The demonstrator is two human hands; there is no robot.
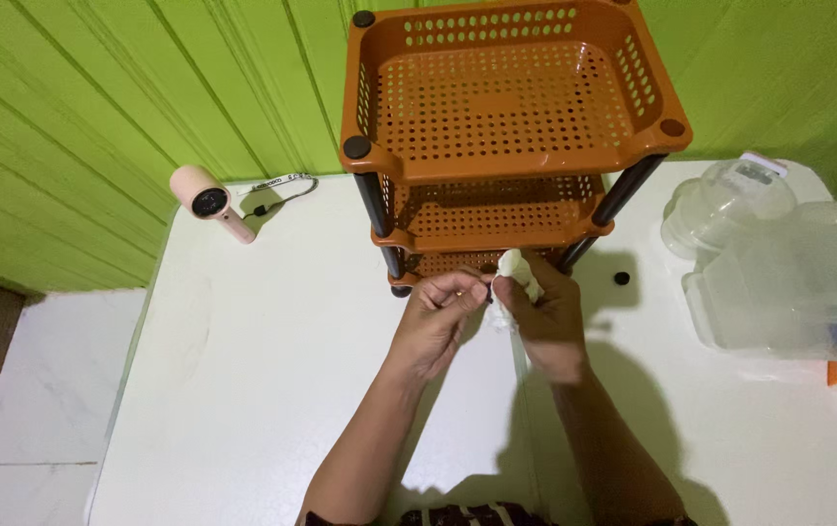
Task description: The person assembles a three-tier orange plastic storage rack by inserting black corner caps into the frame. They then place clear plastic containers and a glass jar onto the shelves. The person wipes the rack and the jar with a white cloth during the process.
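Lower centre of the frame: left hand, fingertips pinched together on a small item too tiny to identify; beside it, right hand, closed around a white crumpled wad, plastic or cloth, just in front of the rack's lowest tier. The wad looks light, soft and easily crushed; best taken by its bunched middle.

Upper left: pink handheld device on the white counter. Centre: orange perforated three-tier rack. Beside it: small black cap. Right: clear plastic containers.

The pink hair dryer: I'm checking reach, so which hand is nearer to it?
Left. The left hand lies right of the pink hair dryer; the right hand lies farther right.
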